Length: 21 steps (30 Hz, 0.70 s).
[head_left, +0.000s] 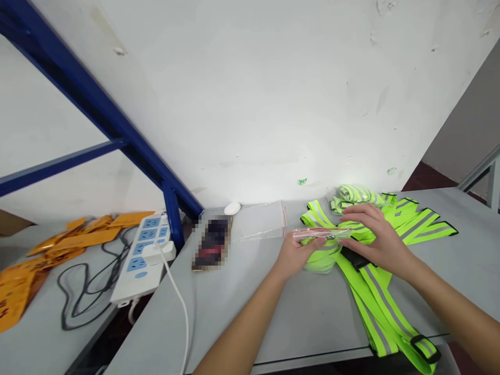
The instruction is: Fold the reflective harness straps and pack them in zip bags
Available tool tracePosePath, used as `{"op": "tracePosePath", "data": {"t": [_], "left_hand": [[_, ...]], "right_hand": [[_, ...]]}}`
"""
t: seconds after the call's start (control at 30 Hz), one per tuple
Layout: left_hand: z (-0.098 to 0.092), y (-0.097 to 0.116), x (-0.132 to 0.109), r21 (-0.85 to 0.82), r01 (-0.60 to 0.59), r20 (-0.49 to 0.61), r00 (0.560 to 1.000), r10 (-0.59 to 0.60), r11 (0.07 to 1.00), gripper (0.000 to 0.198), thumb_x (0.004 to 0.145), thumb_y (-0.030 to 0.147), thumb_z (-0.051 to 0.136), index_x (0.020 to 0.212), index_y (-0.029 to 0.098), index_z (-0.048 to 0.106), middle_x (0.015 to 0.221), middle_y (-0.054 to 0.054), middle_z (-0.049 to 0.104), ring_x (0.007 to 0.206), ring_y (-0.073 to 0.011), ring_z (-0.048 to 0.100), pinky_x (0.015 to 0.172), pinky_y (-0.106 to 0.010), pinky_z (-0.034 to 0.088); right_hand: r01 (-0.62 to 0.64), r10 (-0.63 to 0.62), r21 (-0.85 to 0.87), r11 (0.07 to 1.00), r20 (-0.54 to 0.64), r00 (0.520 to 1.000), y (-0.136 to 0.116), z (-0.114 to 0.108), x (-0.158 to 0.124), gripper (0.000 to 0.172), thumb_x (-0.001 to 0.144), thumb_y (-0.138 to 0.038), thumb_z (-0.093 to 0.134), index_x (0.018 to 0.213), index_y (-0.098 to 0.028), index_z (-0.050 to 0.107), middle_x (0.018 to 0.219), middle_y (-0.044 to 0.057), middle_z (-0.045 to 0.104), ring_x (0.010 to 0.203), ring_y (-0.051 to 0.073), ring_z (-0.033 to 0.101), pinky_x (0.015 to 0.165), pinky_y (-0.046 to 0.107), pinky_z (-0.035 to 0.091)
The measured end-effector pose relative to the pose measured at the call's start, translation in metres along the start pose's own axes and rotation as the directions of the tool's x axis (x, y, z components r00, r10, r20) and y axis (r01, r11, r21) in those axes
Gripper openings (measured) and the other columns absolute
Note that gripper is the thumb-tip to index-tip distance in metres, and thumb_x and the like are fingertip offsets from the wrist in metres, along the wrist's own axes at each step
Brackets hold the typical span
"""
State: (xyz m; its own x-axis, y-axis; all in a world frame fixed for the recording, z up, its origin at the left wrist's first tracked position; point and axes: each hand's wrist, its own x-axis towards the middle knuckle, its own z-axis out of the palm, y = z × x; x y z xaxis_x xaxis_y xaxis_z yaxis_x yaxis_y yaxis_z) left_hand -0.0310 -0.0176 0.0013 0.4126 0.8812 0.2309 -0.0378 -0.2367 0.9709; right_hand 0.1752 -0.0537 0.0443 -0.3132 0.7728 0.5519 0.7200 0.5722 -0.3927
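Note:
My left hand [297,255] grips a rolled neon-yellow reflective vest [322,263] together with the edge of a clear plastic bag with a red seal strip [320,234]. My right hand [375,234] hovers with its fingers spread, close over the bag's right end. Beneath it lies a flat neon vest with grey reflective bands [385,297] and a black buckle [355,258]. A bagged reflective vest bundle [355,197] sits behind my right hand. Another clear plastic bag [261,221] lies flat to the left of my hands.
On the grey table [242,323] lie a pixelated phone [211,245] and a small white object [232,208]. To the left are a white-and-blue power strip [142,255] with cables, orange packets [58,245], and a blue steel frame [97,114] against the white wall.

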Motion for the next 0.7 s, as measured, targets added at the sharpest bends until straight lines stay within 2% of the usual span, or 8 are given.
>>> {"op": "tracePosePath", "data": {"t": [0.1, 0.23, 0.33, 0.47, 0.6, 0.7], "left_hand": [[-0.0013, -0.0011, 0.0001, 0.019, -0.007, 0.025, 1.000, 0.007, 1.000, 0.024, 0.082, 0.034, 0.066, 0.098, 0.018, 0.075, 0.103, -0.005, 0.074, 0.098, -0.0240, 0.068, 0.085, -0.032, 0.055], [-0.0015, -0.0013, -0.0006, 0.018, 0.025, 0.021, 0.999, -0.025, 1.000, 0.026, 0.082, 0.036, 0.067, 0.099, 0.018, 0.075, 0.099, -0.005, 0.075, 0.096, -0.0240, 0.068, 0.082, -0.032, 0.056], [-0.0015, 0.0010, -0.0006, 0.018, 0.049, 0.029, 0.998, -0.050, 0.999, 0.028, 0.082, 0.038, 0.066, 0.098, 0.017, 0.075, 0.100, -0.005, 0.075, 0.095, -0.0244, 0.068, 0.080, -0.033, 0.057], [-0.0015, 0.0035, -0.0002, 0.018, 0.059, 0.037, 0.997, -0.060, 0.998, 0.028, 0.081, 0.039, 0.067, 0.099, 0.018, 0.075, 0.103, -0.006, 0.074, 0.098, -0.0247, 0.068, 0.081, -0.033, 0.058], [-0.0019, 0.0004, -0.0007, 0.007, 0.059, 0.024, 0.998, -0.059, 0.998, 0.026, 0.080, 0.037, 0.069, 0.097, 0.018, 0.075, 0.104, -0.006, 0.074, 0.099, -0.0247, 0.067, 0.080, -0.032, 0.057], [-0.0025, -0.0025, -0.0011, 0.019, 0.070, 0.011, 0.997, -0.070, 0.997, 0.026, 0.079, 0.037, 0.070, 0.096, 0.018, 0.075, 0.104, -0.006, 0.074, 0.099, -0.0251, 0.067, 0.084, -0.034, 0.056]], "right_hand": [[-0.122, 0.113, 0.183, 0.976, 0.062, 0.992, 0.0074, 0.0012, -0.0008, 0.020, 0.085, -0.038, 0.064, 0.102, -0.026, 0.064, 0.109, 0.007, 0.064, 0.106, 0.024, 0.060, 0.101, 0.049, 0.040], [-0.253, 0.201, 0.372, 0.893, 0.174, 0.964, 0.0079, 0.0071, 0.0024, 0.018, 0.084, -0.041, 0.064, 0.086, -0.024, 0.067, 0.099, 0.005, 0.067, 0.096, 0.023, 0.061, 0.088, 0.040, 0.047], [-0.353, 0.269, 0.457, 0.816, 0.240, 0.933, 0.0054, 0.0088, 0.0048, 0.023, 0.082, -0.045, 0.064, 0.082, -0.023, 0.067, 0.095, 0.005, 0.066, 0.089, 0.022, 0.062, 0.080, 0.036, 0.049], [-0.427, 0.328, 0.476, 0.768, 0.280, 0.902, 0.0037, 0.0083, 0.0072, 0.027, 0.080, -0.049, 0.065, 0.079, -0.022, 0.068, 0.090, 0.004, 0.066, 0.082, 0.020, 0.062, 0.076, 0.034, 0.049], [-0.465, 0.350, 0.495, 0.734, 0.311, 0.884, 0.0050, 0.0074, 0.0051, 0.026, 0.080, -0.048, 0.067, 0.080, -0.022, 0.068, 0.090, 0.003, 0.066, 0.082, 0.019, 0.061, 0.076, 0.032, 0.047], [-0.469, 0.371, 0.540, 0.699, 0.287, 0.883, 0.0074, 0.0081, -0.0012, 0.025, 0.080, -0.046, 0.067, 0.080, -0.021, 0.067, 0.090, 0.003, 0.065, 0.084, 0.019, 0.060, 0.077, 0.032, 0.046]]}}
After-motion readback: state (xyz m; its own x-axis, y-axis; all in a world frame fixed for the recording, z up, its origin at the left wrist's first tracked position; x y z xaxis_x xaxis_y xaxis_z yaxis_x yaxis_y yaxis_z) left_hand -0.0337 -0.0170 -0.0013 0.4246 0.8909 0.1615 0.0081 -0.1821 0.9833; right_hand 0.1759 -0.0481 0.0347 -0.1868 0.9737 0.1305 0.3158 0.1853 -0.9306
